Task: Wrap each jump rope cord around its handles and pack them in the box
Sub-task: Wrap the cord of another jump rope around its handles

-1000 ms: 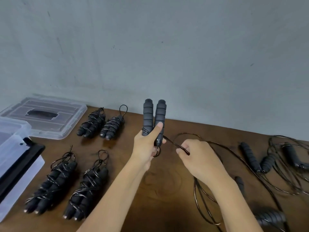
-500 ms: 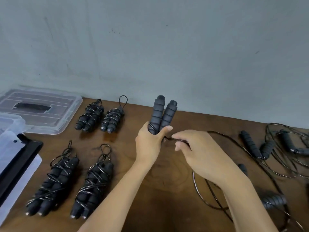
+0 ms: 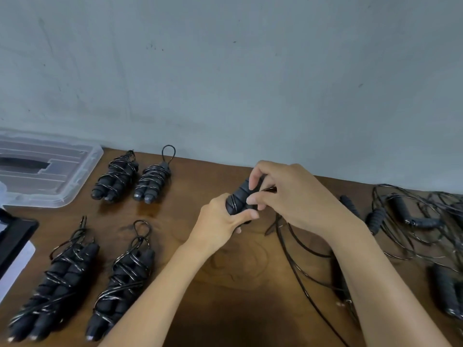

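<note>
Both hands have dropped lower toward the counter since a second ago, and the pair of black foam jump-rope handles (image 3: 240,196), then upright, now tilts away to the right. The left hand (image 3: 220,219) grips the near end of the handles, fingers and thumb curled round them, a few turns of thin black cord (image 3: 292,240) showing just above its grip. The right hand (image 3: 293,196) lies over the far end, its fingertips (image 3: 251,200) pinching the cord against the foam; the loose length trails down onto the brown wooden counter (image 3: 225,309) beneath the right forearm.

Left of the hands lie four finished bundles of handles bound in cord: two near the wall (image 3: 115,175) (image 3: 153,180), two closer to the person (image 3: 53,286) (image 3: 120,281). A clear plastic lid (image 3: 75,171) sits at the far left, with the edge of a clear box with a black clasp (image 3: 15,236) below it. Unwrapped ropes with black handles (image 3: 413,219) lie tangled on the right.
</note>
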Action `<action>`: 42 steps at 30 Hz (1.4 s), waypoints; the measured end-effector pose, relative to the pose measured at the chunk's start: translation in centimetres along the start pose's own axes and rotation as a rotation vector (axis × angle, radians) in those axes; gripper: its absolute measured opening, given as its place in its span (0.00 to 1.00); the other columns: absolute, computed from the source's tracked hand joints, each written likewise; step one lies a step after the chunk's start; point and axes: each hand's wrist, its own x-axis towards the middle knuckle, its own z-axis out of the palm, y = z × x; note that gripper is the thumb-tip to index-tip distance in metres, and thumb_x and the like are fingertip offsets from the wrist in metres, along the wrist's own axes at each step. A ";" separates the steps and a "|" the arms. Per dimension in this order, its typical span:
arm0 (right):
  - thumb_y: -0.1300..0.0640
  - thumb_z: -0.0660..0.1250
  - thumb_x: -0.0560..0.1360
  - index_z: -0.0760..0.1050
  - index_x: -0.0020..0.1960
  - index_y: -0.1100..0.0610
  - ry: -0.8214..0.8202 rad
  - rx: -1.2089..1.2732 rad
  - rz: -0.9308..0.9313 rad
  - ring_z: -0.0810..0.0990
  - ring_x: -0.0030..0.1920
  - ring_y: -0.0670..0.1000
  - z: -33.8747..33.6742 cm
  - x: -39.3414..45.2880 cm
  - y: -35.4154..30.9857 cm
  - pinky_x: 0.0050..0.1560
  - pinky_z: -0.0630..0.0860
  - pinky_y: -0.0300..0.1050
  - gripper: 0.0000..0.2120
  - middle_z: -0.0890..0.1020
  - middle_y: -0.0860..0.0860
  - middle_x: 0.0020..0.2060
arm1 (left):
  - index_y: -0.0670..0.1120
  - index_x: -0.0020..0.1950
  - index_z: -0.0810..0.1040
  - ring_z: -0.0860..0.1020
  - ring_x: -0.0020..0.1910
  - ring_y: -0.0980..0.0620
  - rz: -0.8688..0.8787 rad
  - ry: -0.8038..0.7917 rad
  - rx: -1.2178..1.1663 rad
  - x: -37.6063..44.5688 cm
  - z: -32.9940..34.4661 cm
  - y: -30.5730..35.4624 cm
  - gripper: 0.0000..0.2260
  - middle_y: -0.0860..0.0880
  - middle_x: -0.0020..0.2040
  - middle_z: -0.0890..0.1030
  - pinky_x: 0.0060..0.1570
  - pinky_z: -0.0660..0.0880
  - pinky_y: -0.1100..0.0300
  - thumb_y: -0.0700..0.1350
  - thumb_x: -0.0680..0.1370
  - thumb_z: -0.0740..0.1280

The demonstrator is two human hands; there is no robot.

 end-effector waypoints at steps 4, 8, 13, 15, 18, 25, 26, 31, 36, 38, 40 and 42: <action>0.51 0.68 0.81 0.73 0.52 0.42 -0.081 0.005 0.010 0.79 0.40 0.41 -1.1 0.6 0.1 0.42 0.73 0.43 0.05 0.85 0.41 0.38 | 0.50 0.50 0.79 0.83 0.35 0.55 0.038 -0.095 0.108 0.2 -0.6 0.4 0.22 0.48 0.38 0.85 0.38 0.77 0.64 0.64 0.69 0.79; 0.57 0.63 0.84 0.74 0.58 0.44 -0.232 -0.054 0.025 0.78 0.45 0.36 -2.5 1.4 0.5 0.48 0.73 0.42 0.08 0.86 0.40 0.43 | 0.52 0.45 0.77 0.83 0.34 0.56 0.097 -0.143 0.286 0.2 -1.1 1.3 0.19 0.51 0.36 0.84 0.42 0.79 0.57 0.66 0.72 0.76; 0.52 0.73 0.78 0.79 0.48 0.48 -0.214 -0.131 -0.035 0.82 0.43 0.39 -3.3 3.2 1.0 0.44 0.74 0.42 0.03 0.86 0.41 0.39 | 0.51 0.44 0.77 0.83 0.34 0.53 0.130 -0.222 0.470 0.5 -2.6 2.0 0.19 0.50 0.35 0.84 0.47 0.82 0.48 0.66 0.74 0.73; 0.50 0.76 0.75 0.80 0.44 0.49 -0.182 -0.140 -0.060 0.82 0.38 0.40 -3.5 3.9 1.5 0.40 0.74 0.41 0.06 0.86 0.43 0.37 | 0.52 0.45 0.78 0.84 0.35 0.54 0.145 -0.283 0.472 0.5 -3.3 2.4 0.16 0.52 0.37 0.84 0.50 0.82 0.47 0.65 0.75 0.74; 0.51 0.76 0.75 0.82 0.43 0.51 -0.194 -0.011 -0.075 0.84 0.40 0.44 -3.3 4.5 2.8 0.45 0.80 0.44 0.06 0.86 0.45 0.38 | 0.53 0.44 0.79 0.84 0.37 0.53 0.183 -0.379 0.350 -0.1 -4.3 3.4 0.11 0.55 0.36 0.84 0.48 0.80 0.56 0.57 0.76 0.76; 0.56 0.70 0.80 0.84 0.51 0.53 -0.401 0.203 -0.055 0.85 0.50 0.50 -2.3 4.2 4.8 0.54 0.80 0.43 0.04 0.87 0.47 0.47 | 0.45 0.46 0.79 0.84 0.39 0.50 0.211 -0.513 0.174 -1.5 -5.2 3.1 0.12 0.53 0.36 0.83 0.47 0.77 0.57 0.50 0.77 0.78; 0.56 0.70 0.80 0.84 0.52 0.52 -0.428 0.203 -0.051 0.85 0.51 0.53 -2.2 4.1 5.1 0.56 0.80 0.48 0.04 0.87 0.47 0.48 | 0.44 0.47 0.79 0.84 0.39 0.49 0.206 -0.522 0.161 -1.6 -5.2 3.0 0.12 0.53 0.36 0.83 0.47 0.78 0.57 0.50 0.77 0.78; 0.59 0.68 0.81 0.83 0.45 0.48 -0.542 0.007 -0.001 0.84 0.47 0.40 -3.5 3.4 7.2 0.55 0.76 0.42 0.10 0.86 0.43 0.43 | 0.47 0.46 0.80 0.84 0.38 0.52 0.222 -0.473 0.180 -1.9 -7.0 3.6 0.08 0.54 0.36 0.83 0.46 0.77 0.63 0.46 0.77 0.78; 0.55 0.66 0.83 0.83 0.39 0.43 -0.426 0.089 0.019 0.84 0.52 0.46 -4.0 2.3 8.9 0.55 0.77 0.45 0.16 0.87 0.47 0.45 | 0.52 0.45 0.81 0.84 0.38 0.48 0.257 -0.436 0.113 -2.0 -8.3 4.3 0.06 0.44 0.39 0.83 0.43 0.77 0.66 0.44 0.78 0.76; 0.57 0.66 0.83 0.80 0.37 0.45 -0.357 0.227 -0.023 0.82 0.39 0.44 -3.7 2.2 8.9 0.44 0.77 0.40 0.17 0.84 0.43 0.36 | 0.57 0.44 0.82 0.85 0.39 0.46 0.260 -0.457 0.077 -2.2 -8.0 4.7 0.09 0.43 0.39 0.84 0.43 0.77 0.64 0.44 0.79 0.76; 0.52 0.66 0.83 0.82 0.39 0.47 -0.291 0.362 -0.073 0.74 0.32 0.44 -3.9 2.2 9.1 0.40 0.72 0.38 0.14 0.77 0.43 0.30 | 0.60 0.42 0.81 0.85 0.38 0.47 0.253 -0.502 0.070 -2.3 -7.6 4.8 0.12 0.47 0.37 0.84 0.42 0.77 0.64 0.43 0.79 0.75; 0.38 0.64 0.80 0.83 0.43 0.52 -0.234 0.486 -0.120 0.69 0.31 0.47 -4.2 2.3 9.4 0.38 0.69 0.37 0.20 0.73 0.46 0.28 | 0.56 0.43 0.81 0.85 0.39 0.45 0.235 -0.533 0.083 -2.3 -7.3 4.8 0.09 0.45 0.38 0.85 0.43 0.78 0.62 0.44 0.79 0.75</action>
